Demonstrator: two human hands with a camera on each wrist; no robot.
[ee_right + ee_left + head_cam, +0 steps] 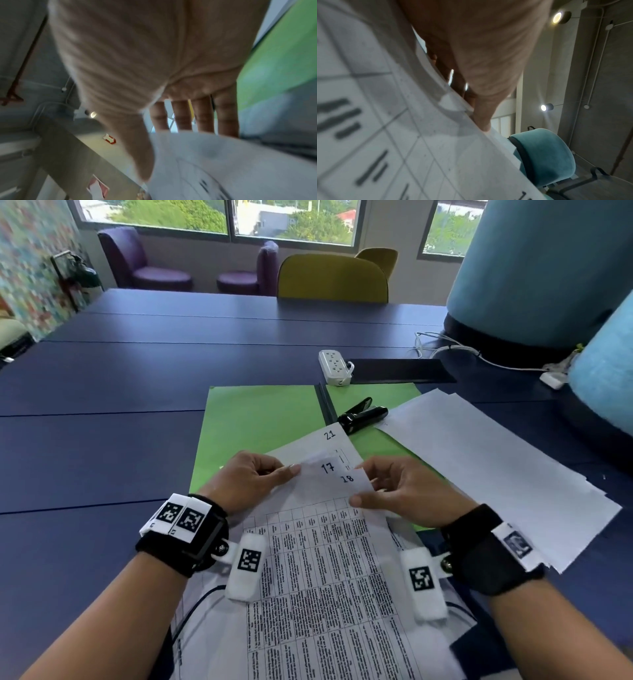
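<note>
A stack of printed sheets (322,577) with tables and handwritten page numbers 17, 18 and 21 lies before me, partly on an open green folder (260,419). My left hand (253,477) pinches the top left of the upper sheets (436,135), thumb on top. My right hand (394,491) pinches the lifted corner numbered 18, with the thumb on top and the fingers (181,116) behind the paper (223,162). Both hands bend the sheets' top corners up, fanning them apart.
A black stapler (363,414) lies on the green folder's right half. A second pile of white sheets (479,467) sits at the right. Further back are a white power strip (334,366), a black mat (397,369), cables (455,349) and teal chairs (534,268) around the blue table (102,392).
</note>
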